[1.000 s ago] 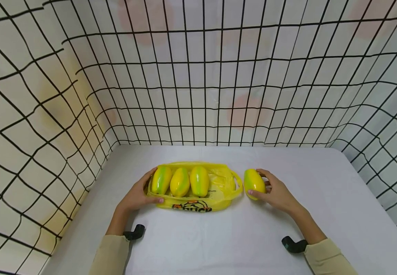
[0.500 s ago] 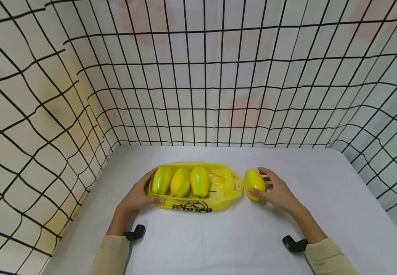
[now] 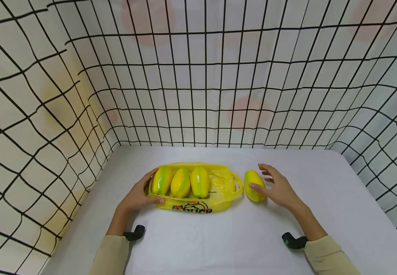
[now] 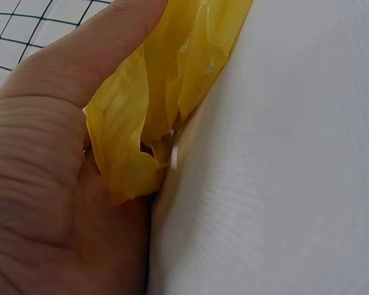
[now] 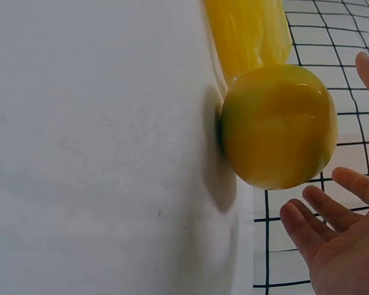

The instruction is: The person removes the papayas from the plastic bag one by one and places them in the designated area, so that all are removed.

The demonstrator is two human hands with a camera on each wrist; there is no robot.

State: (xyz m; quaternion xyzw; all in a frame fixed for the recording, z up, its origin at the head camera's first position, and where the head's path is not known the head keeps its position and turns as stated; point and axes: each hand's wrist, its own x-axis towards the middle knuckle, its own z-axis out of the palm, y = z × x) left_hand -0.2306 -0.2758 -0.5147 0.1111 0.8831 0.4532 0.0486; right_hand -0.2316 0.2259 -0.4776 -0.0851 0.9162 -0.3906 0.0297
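Observation:
A yellow plastic bag with dark printing lies on its side on the table, its handle loop pointing right. Three glossy yellow-green mangoes sit side by side in its opening, the middle mango among them. My left hand grips the bag's left end, thumb in front and fingers behind; crumpled plastic shows against the palm in the left wrist view. Just right of the handle, a fourth-fruit mango rests on the table. Around its right side my right hand is spread, fingers apart from the mango in the right wrist view.
A white-covered table carries everything. Behind it and along both sides rises a white cloth wall with a black grid. Black wrist-camera mounts jut from both wrists.
My right hand has loosened from the mango, its fingers spreading and drawing back to the right. The mango tilts slightly and stays beside the bag. My left hand and the bag are unmoved.

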